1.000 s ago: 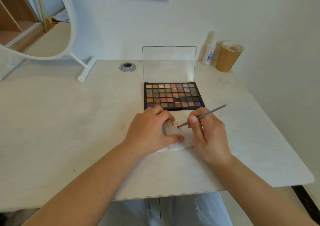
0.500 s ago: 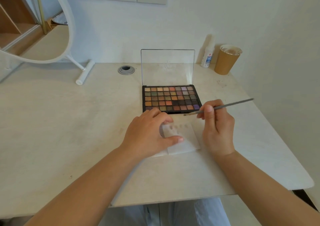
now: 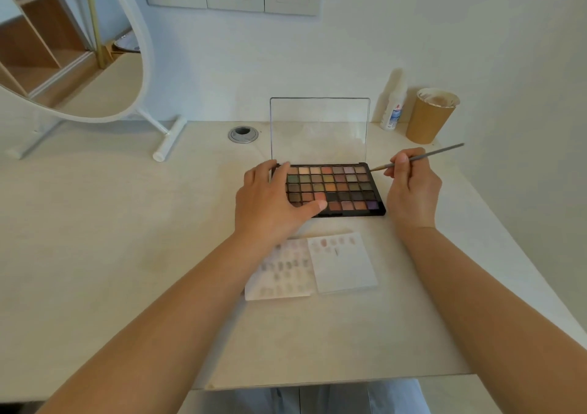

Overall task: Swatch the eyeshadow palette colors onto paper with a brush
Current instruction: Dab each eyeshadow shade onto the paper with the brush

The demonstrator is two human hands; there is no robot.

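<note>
While the left hand [image 3: 273,204] lies flat with straight fingers on the left side of the palette [image 3: 336,188], the right hand [image 3: 409,188] pinches the brush [image 3: 422,157], and its tip sits just by the palette's top right corner. It looks like the step of picking up a new color. Next the tip must dip into one small pan, then go down to the paper [image 3: 344,264], which lies on the table [image 3: 127,223] near the palette with a few marks on it.
</note>
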